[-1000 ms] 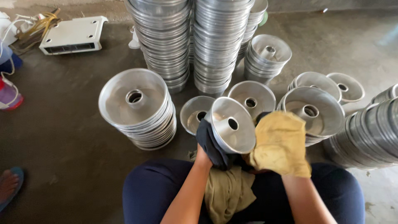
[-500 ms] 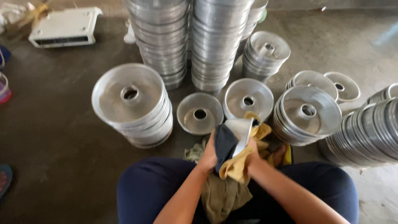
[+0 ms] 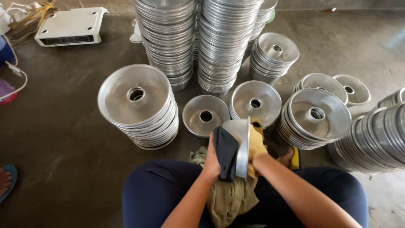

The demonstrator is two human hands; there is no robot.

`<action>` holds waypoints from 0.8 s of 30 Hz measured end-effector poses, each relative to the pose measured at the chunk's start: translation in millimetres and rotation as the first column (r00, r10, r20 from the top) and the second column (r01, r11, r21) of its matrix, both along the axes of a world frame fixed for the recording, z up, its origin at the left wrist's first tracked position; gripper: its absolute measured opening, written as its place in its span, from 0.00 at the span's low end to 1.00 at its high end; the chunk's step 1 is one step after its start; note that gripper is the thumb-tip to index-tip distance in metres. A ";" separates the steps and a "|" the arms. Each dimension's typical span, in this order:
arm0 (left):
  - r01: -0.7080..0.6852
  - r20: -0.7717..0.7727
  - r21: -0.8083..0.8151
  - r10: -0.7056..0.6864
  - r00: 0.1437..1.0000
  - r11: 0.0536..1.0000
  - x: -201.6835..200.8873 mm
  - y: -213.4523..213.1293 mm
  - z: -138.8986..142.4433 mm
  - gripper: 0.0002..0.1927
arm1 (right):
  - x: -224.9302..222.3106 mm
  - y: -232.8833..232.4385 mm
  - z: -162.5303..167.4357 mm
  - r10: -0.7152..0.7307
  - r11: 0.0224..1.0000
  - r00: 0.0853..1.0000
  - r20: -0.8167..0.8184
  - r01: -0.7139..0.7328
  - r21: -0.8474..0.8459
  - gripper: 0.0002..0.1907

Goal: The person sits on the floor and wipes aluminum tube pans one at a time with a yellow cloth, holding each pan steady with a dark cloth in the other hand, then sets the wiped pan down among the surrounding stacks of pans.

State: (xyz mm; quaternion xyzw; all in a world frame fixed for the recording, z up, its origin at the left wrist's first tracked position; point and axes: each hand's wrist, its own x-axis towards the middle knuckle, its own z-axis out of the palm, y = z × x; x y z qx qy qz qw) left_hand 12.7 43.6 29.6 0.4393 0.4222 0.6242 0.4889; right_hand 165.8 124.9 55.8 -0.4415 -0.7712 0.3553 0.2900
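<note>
Tall stacks of aluminium ring pans [image 3: 168,38] stand around me on the concrete floor [image 3: 55,126]; I judge I'm mid-wipe on one pan [image 3: 241,145], held on edge above my lap. Next calls for turning it to reach unwiped metal. My left hand [image 3: 212,158] presses a dark cloth [image 3: 226,152] against its outside, fingers closed; my right hand [image 3: 256,145], in a yellow glove, grips the other face.

bare floor [image 3: 63,139] left, pan stacks [image 3: 139,105] crowding front and right
</note>
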 end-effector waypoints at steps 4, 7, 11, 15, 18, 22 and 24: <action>0.043 -0.017 0.129 -0.042 0.999 0.991 4.5 -7.3 7.5 0.47 | 31.6 23.5 8.7 0.119 0.886 0.987 -0.110 -0.155 -0.437 0.16; 0.066 0.152 0.123 -0.085 0.985 0.990 4.2 -1.9 5.7 0.46 | 37.9 16.9 0.6 0.165 0.841 0.974 -0.158 -0.223 -0.494 0.15; 0.011 0.307 0.127 -0.049 0.950 0.992 0.9 9.6 2.1 0.39 | 38.5 -5.3 -10.3 0.169 0.933 0.986 -0.012 -0.164 -0.320 0.15; 0.026 0.466 0.066 -0.054 0.883 0.998 -5.5 9.4 5.4 0.32 | 64.0 -23.0 -6.6 0.161 0.977 0.978 0.132 -0.139 -0.159 0.14; 0.154 0.740 -0.102 -0.028 0.672 0.983 -9.6 10.6 11.4 0.37 | 73.8 -15.6 -4.1 0.012 0.988 0.997 0.074 -0.001 -0.157 0.14; 0.049 -0.017 0.228 -0.047 0.999 0.972 -3.5 11.7 16.0 0.42 | 49.6 -7.4 -12.3 -0.330 0.877 0.879 -0.344 0.150 -0.457 0.14; 0.105 -0.041 0.235 -0.098 0.994 0.966 -6.5 11.7 15.5 0.43 | 27.5 -26.8 -24.6 -0.274 0.928 0.930 -0.246 0.188 -0.322 0.14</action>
